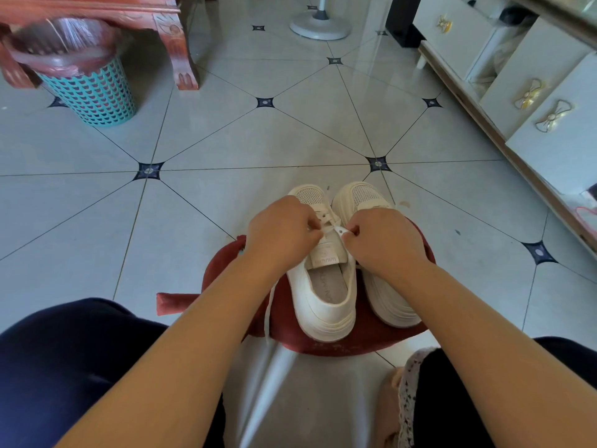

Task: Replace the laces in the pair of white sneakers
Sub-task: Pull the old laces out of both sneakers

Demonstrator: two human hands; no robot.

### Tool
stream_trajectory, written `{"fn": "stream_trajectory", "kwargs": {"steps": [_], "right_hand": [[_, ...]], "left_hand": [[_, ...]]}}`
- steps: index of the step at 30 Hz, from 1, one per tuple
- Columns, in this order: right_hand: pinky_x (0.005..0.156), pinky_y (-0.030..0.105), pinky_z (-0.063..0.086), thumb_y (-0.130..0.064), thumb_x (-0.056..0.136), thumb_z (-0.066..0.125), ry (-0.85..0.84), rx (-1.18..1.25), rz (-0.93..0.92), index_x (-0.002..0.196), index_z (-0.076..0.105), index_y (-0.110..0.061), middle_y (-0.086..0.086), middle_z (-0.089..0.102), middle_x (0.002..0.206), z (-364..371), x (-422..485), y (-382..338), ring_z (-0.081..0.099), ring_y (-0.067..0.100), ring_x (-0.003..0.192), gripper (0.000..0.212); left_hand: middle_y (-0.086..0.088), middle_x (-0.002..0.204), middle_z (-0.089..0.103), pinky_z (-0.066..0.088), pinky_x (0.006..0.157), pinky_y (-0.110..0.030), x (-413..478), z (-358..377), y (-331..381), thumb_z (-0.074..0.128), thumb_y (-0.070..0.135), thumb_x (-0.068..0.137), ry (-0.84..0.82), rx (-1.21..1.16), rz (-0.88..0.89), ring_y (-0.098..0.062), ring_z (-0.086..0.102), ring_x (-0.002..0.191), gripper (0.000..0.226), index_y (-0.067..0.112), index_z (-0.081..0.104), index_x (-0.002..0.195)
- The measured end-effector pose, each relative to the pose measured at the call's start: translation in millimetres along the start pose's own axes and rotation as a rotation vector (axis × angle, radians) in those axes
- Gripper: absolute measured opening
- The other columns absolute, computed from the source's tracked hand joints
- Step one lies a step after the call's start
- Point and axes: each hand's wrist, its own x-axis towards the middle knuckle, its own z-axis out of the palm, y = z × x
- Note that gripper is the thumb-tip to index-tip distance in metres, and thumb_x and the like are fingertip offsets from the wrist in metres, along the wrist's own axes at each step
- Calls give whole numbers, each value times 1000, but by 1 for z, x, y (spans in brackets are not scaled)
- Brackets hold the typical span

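Observation:
Two white sneakers stand side by side on a round red cushion, toes pointing away from me. The left sneaker has its tongue and insole showing. The right sneaker is partly hidden under my right wrist. My left hand pinches the white lace at the left sneaker's upper eyelets. My right hand pinches the same lace from the other side, knuckles up. A loose white lace end hangs down the left side of the shoe over the cushion.
A teal mesh bin with a plastic liner stands by a carved red wooden leg at the far left. A white fan base is at the back. A white cabinet with gold bow handles runs along the right. My knees frame the bottom.

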Motion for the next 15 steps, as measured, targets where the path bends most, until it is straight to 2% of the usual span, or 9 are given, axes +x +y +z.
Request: {"fn": "stream_trajectory", "kwargs": {"steps": [2,3,4,6,9,10,11,13,15], "right_hand": [[46,25,21,-23,90,46,10,7,-3,54,31,-21,-4,35,56,1,-1,1,33,10,51,39],[46,25,21,-23,90,46,10,5,-1,54,31,-21,-4,35,55,1,-1,1,32,9,50,39],[45,25,21,-23,89,46,8,1,1,54,31,-21,-3,35,55,1,-1,1,32,9,50,39],[45,24,22,-23,90,46,2,0,10,55,31,-21,-4,36,55,1,-1,1,33,10,50,38],[46,24,21,-23,89,47,-8,16,10,55,29,-22,-4,35,55,0,0,1,32,10,51,39],[46,25,21,-23,89,47,-10,18,6,55,29,-21,-4,35,55,0,0,0,33,10,51,39],[46,25,21,-23,89,47,-11,19,4,55,30,-21,-4,36,55,-1,0,-1,35,11,52,39],[46,25,21,-23,89,48,-11,14,9,55,30,-21,-3,35,55,-1,0,-1,34,12,52,39],[45,26,19,-20,89,47,-3,-6,22,54,28,-19,-2,32,54,-1,-1,2,29,11,49,40]], "left_hand": [[14,76,42,37,64,-24,0,1,4,59,30,84,-5,-8,-8,-9,51,82,13,26,71,89],[14,75,47,37,62,-20,0,0,5,59,25,83,6,-107,-34,-8,52,78,12,26,71,83],[14,70,52,37,57,-15,0,-5,6,60,21,82,27,-289,-116,-5,53,70,14,26,70,74],[11,62,57,39,55,-15,1,-23,8,62,11,78,84,-843,-325,-5,51,59,23,25,64,60],[1,67,62,49,74,-27,-1,-43,2,52,4,76,65,-1364,-350,-17,59,78,33,20,62,50],[-2,64,60,52,76,-31,-5,-45,4,46,1,78,5,-1521,-355,-22,62,77,36,15,60,49],[-6,62,57,54,71,-33,-10,-45,7,41,-2,80,-50,-1631,-394,-24,62,66,35,10,57,52],[-7,59,48,45,45,-23,-13,-43,10,37,-2,81,-77,-1553,-545,-14,44,39,26,8,44,58],[-5,59,42,22,36,-15,-6,-46,5,38,0,80,-10,-1284,-648,-8,24,32,25,11,36,57]]}}
